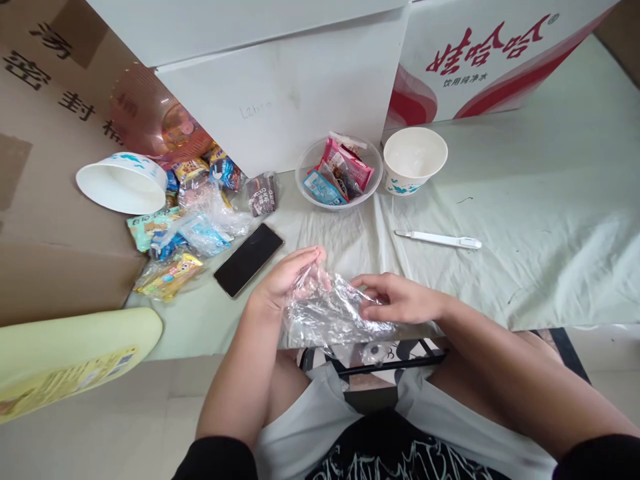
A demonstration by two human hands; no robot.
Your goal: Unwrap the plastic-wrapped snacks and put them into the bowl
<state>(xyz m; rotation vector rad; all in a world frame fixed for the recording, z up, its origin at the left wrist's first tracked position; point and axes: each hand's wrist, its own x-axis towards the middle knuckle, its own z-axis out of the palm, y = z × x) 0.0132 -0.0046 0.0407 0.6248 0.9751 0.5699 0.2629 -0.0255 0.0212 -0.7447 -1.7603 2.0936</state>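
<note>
A crumpled, see-through plastic bag [325,317] is stretched between my hands at the table's near edge, its lower part hanging over it. My left hand [293,277] is closed on the bag's left side, with fingertips pointing up and film across the palm. From the right, my right hand [405,298] has its bent fingers and thumb on the other side of the bag, film between them. A black phone [249,260] lies just left of my left hand. Beyond my right hand rests a white capped pen or cutter [440,239].
A clear bowl [303,181] holds several snack packets, beside an upright paper bowl [415,160]. Another paper bowl [123,183] lies tipped over at left, near piled wrapped snacks [170,275]. White cartons [300,100] line the back; a brown carton [60,220] stands left.
</note>
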